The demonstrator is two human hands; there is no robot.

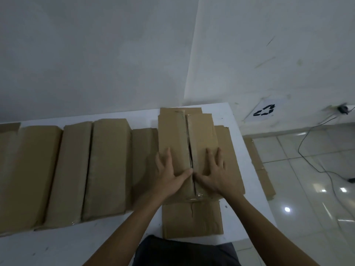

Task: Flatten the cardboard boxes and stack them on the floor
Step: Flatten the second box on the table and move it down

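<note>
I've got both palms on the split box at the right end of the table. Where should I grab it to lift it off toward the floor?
Probably by its two long side edges, one hand from each side. The box lies flat with its slit running away from you, and your left hand and right hand press either side of it. Slide each outward and curl the fingers under the edge; gripping at the slit could let the flaps spread.

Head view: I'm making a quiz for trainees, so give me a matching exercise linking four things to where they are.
Things:
1. left hand
2. right hand
3. black cable
4. recycling sign

Places:
A. on the wall
B. pressing the box flap right of the slit
C. on the tiled floor
D. pressing the box flap left of the slit

Pairs: 1-D, 2-B, 3-C, 4-A
</note>
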